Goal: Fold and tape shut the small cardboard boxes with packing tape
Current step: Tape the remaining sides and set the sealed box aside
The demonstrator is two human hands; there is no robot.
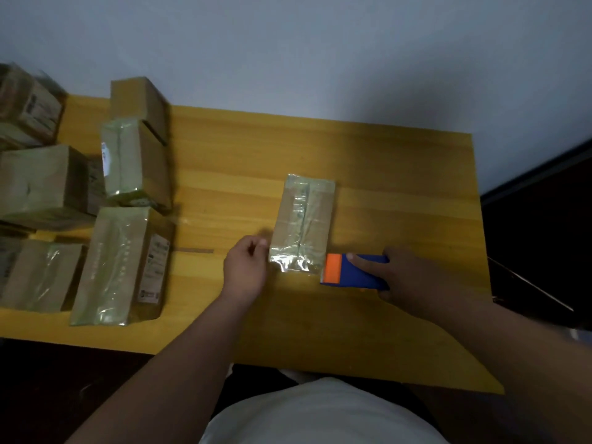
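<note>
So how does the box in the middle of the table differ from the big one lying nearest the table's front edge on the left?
The middle box is smaller and lies alone; the left box is larger and sits among other boxes. The left box shows a printed label on its side; none shows on the middle box. The left hand is at the middle box's near corner; nothing touches the left box. Both are brown cardboard covered in shiny clear tape.

I saw a taped cardboard box [302,224] lying on the yellow worktop [400,174]. My left hand [246,270] pinched its near corner, while my right hand [413,280] gripped a blue-and-orange tape dispenser [350,271] just beside it. Finished boxes [121,261] crowded the left edge.
</note>
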